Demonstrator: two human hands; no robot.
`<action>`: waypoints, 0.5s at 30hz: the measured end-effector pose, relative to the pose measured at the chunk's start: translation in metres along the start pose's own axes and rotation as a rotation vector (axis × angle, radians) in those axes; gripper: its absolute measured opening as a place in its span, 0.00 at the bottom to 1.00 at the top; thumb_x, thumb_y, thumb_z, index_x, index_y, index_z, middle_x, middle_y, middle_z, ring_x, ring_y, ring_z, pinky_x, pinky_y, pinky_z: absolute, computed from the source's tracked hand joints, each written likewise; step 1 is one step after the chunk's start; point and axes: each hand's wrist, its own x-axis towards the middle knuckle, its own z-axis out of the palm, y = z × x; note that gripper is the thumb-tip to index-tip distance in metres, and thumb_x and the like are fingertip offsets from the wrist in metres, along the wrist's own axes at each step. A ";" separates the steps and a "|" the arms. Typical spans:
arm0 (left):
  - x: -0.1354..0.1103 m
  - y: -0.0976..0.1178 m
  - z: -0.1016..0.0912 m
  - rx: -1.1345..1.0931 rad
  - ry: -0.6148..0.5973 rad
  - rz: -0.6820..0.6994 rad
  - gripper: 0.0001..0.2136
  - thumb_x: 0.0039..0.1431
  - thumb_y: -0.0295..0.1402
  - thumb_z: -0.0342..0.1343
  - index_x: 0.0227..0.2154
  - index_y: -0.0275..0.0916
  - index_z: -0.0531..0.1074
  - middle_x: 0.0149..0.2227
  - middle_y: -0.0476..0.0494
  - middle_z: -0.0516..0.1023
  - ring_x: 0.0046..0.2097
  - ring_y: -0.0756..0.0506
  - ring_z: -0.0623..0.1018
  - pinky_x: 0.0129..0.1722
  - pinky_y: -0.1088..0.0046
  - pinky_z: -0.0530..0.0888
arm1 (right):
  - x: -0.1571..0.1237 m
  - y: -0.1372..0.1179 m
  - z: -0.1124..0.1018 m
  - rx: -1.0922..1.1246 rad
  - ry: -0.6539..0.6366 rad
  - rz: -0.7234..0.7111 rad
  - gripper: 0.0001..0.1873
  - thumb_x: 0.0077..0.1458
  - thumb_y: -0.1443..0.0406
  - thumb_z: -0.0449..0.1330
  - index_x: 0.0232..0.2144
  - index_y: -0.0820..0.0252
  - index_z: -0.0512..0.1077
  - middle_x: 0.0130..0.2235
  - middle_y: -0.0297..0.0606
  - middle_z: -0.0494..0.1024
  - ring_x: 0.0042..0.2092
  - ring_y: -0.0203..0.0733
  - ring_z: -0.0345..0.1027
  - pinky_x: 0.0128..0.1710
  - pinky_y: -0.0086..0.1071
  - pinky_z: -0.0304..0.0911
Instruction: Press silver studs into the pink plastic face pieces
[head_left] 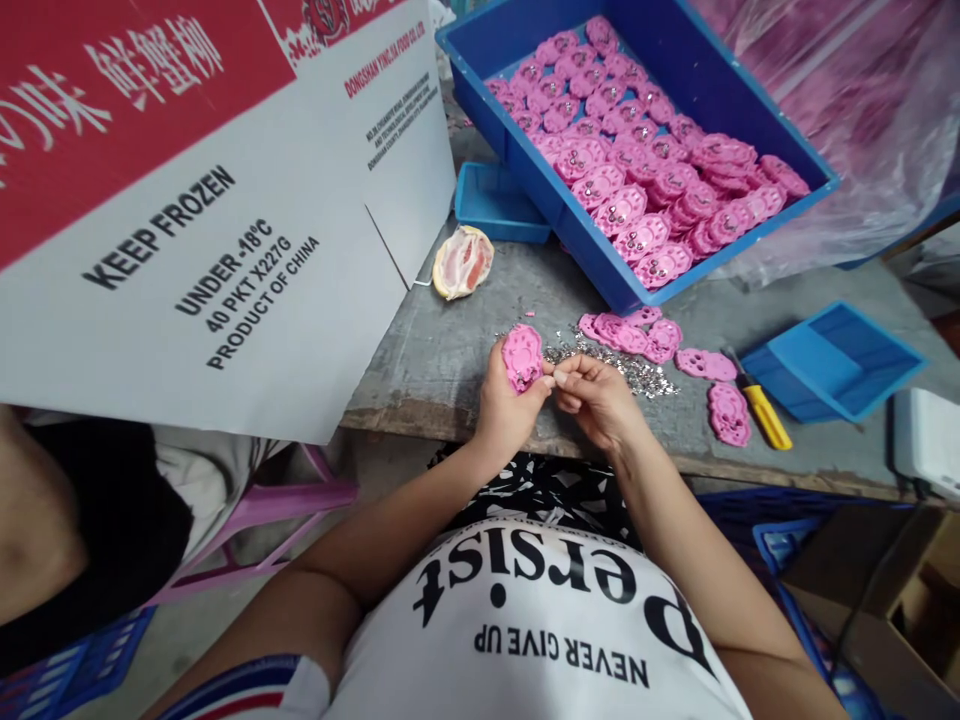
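Note:
My left hand (504,415) is closed round a pink plastic piece (523,352) with an oval, scalloped outline, held up above the table's front edge. Thumb and forefinger of my right hand (604,400) are pinched together close beside it, almost touching my left thumb. Whatever sits in that pinch is too small to make out. Just beyond my right hand lies a scattered heap of small shiny metal parts (645,377). Several loose pink plastic pieces (630,335) lie behind the heap, and another pink piece (728,414) is to the right.
A large blue tray (637,290) holds many pink pieces in rows. At right are a yellow-handled screwdriver (768,416) and a small blue bin (832,360). A halved fruit in wrap (463,262) lies by a white-and-red carton (300,250). Another person's leg (34,520) shows at left.

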 end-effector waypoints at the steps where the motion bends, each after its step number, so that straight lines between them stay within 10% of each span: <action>1: 0.000 0.000 0.000 0.009 -0.003 -0.007 0.27 0.49 0.25 0.65 0.53 0.41 0.65 0.42 0.46 0.81 0.44 0.43 0.81 0.50 0.63 0.77 | 0.000 0.001 0.000 0.009 -0.003 0.011 0.18 0.37 0.60 0.78 0.23 0.60 0.73 0.18 0.27 0.69 0.18 0.25 0.49 0.20 0.26 0.44; 15: 0.006 0.008 -0.001 -0.246 -0.095 -0.139 0.20 0.45 0.29 0.69 0.40 0.41 0.67 0.29 0.53 0.77 0.26 0.51 0.74 0.27 0.76 0.72 | -0.013 0.008 0.001 0.006 0.039 -0.012 0.18 0.38 0.57 0.78 0.24 0.61 0.75 0.21 0.31 0.73 0.20 0.27 0.55 0.21 0.27 0.47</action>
